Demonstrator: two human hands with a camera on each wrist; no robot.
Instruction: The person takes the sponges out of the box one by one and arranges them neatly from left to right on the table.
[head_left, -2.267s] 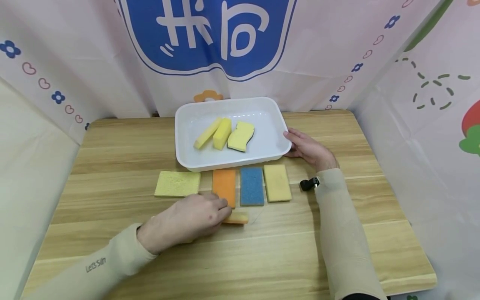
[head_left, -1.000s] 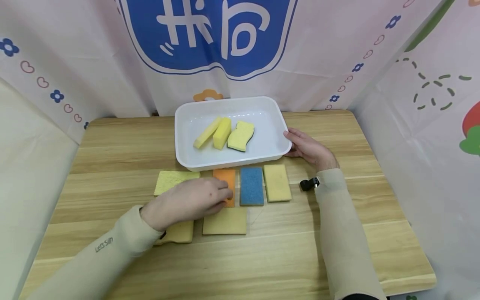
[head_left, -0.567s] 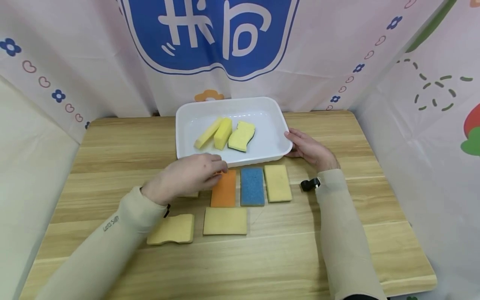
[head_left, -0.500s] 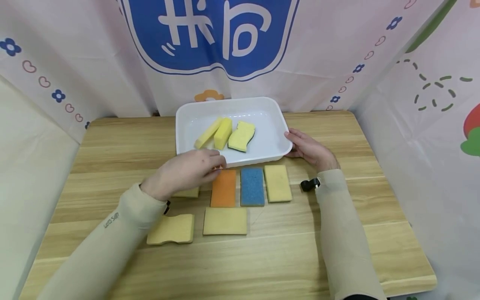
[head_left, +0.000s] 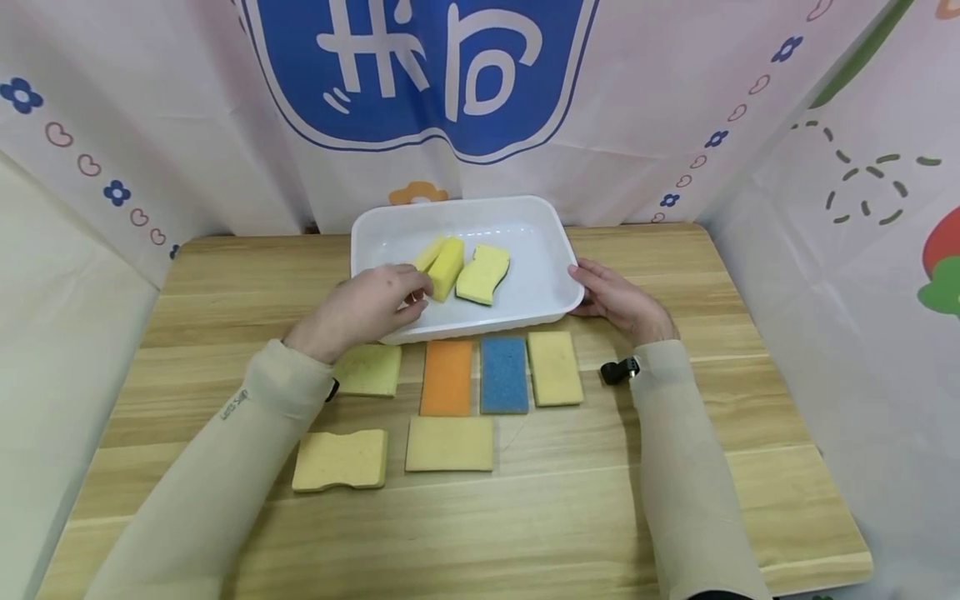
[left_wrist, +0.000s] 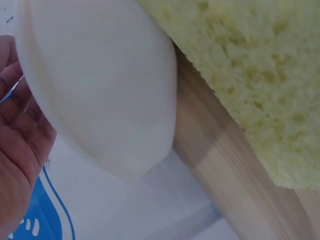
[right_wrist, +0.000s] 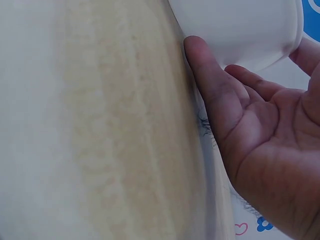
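My left hand point(head_left: 375, 304) reaches over the front-left rim of a white plastic tray point(head_left: 532, 287), its fingers loosely bent. They are beside a thin yellow sponge point(head_left: 430, 252), which they partly hide; contact is unclear. Inside the tray also lie a thick yellow sponge point(head_left: 447, 268) and a wavy yellow sponge point(head_left: 482, 273) with a dark underside. My right hand point(head_left: 618, 300) grips the tray's right end, thumb on the rim and fingers below. In the left wrist view, a porous light-green sponge point(left_wrist: 260, 90) fills the upper right, and the left palm shows at the left edge.
In front of the tray lie a light-green sponge point(head_left: 371, 370), an orange sponge point(head_left: 447, 377), a blue sponge point(head_left: 503, 375) and a pale yellow sponge point(head_left: 555, 368). Nearer are a notched sponge point(head_left: 341, 460) and a flat tan sponge point(head_left: 450, 443). A printed curtain point(head_left: 247, 175) hangs behind.
My left hand lets go of the flat tan sponge, then moves forward over the orange sponge and into the tray's left part. The right hand stays at the tray's end.
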